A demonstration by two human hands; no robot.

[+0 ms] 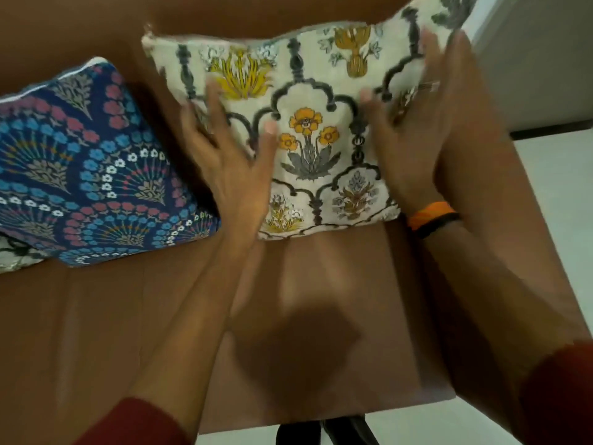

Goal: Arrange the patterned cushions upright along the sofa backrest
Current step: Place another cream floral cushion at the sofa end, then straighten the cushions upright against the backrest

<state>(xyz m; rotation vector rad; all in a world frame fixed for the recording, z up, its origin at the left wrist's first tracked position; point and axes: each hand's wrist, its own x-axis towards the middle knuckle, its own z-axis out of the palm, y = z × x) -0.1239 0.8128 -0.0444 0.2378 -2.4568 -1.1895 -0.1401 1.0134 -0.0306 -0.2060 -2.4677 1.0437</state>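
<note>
Both palms lie flat and open, gripping nothing, the left hand and right hand pressing the cream floral cushion upright against the brown sofa backrest, just beside the blue cushion, apparently to seat it.

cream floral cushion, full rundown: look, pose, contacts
The cream floral cushion is a soft, roughly square fabric cushion printed with yellow and orange flowers, grey leaves and dark scalloped arches. It stands nearly upright, leaning on the brown sofa backrest, its lower edge on the seat near the sofa's right end. The left hand lies flat on its front left part; the right hand presses its right side, fingers spread. Its top right corner rises out of frame. It sits apart from the blue cushion to its left.
</note>
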